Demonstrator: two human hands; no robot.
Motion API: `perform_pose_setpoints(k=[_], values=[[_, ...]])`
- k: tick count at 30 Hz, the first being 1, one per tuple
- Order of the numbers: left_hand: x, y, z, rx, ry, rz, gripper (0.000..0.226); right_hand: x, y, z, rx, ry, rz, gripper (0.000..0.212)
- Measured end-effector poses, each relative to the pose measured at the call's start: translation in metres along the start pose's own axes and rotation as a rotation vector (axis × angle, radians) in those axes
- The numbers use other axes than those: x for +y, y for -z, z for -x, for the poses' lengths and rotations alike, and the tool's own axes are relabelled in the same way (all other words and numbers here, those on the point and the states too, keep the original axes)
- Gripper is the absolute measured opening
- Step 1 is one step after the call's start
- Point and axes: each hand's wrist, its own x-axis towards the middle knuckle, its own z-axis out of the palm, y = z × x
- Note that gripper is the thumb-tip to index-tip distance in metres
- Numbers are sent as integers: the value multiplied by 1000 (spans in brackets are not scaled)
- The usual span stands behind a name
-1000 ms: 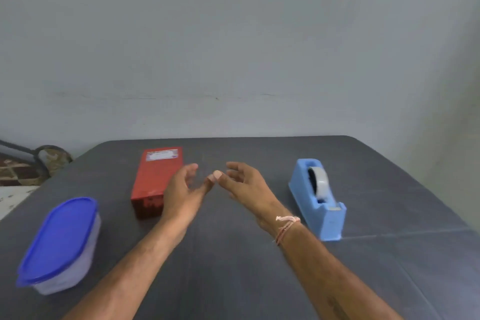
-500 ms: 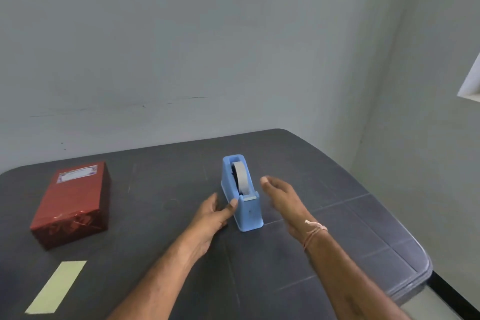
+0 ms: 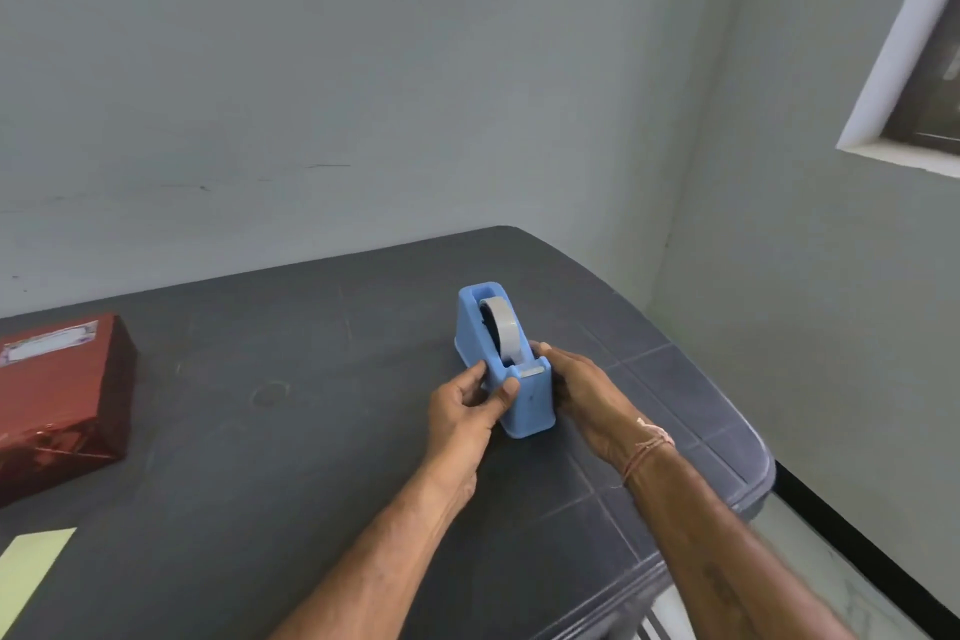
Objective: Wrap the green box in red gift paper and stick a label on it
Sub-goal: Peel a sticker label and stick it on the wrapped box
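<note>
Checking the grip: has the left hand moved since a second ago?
Yes. The left hand went rightward, away from the red wrapped box, onto the tape dispenser.

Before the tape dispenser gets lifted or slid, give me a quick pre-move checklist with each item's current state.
1. Both hands on the tape dispenser: ok. Left hand grips its near left side, right hand lies against its right side.
2. Dispenser upright on the table: ok.
3. Tape roll seated in its slot: ok.
4. Loose tape end at the cutter: cannot tell, too small.
5. Red wrapped box apart from the hands, label on top: ok.
6. Margin to the table's right edge: ok for now, but that edge is the nearest; move leftward with care.
</note>
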Motion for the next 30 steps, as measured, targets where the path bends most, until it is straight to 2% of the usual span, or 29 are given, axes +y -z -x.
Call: perform_pose_setpoints(k=[3,6,11,16,18,21,23,24,26,30], values=[[-8,-33,3,-13,8,9,34,-1,31,13,49,12,-7,34],[-14,-53,4,-9,33,11,55,1,52,22,86,0,-9,33],[-19,-61,3,16,77,29,39,5,59,26,91,-14,-56,33],[-13,-61,4,-11,108,-13,42,2,56,30,151,-46,-86,33],[-3,-53,9,-33,110,-25,48,-3,52,31,249,-44,-81,30],[15,-24,15,19,79,-74,62,-11,38,33,517,113,97,30],[28,11,23,94,30,-110,61,-22,6,40,664,312,289,38],[33,27,27,129,1,-126,59,-29,-11,43,686,436,346,38],[44,72,42,225,-39,-156,52,-38,-63,44,505,600,385,33],[56,166,75,462,-85,-264,44,-25,-171,37,-120,476,475,30]])
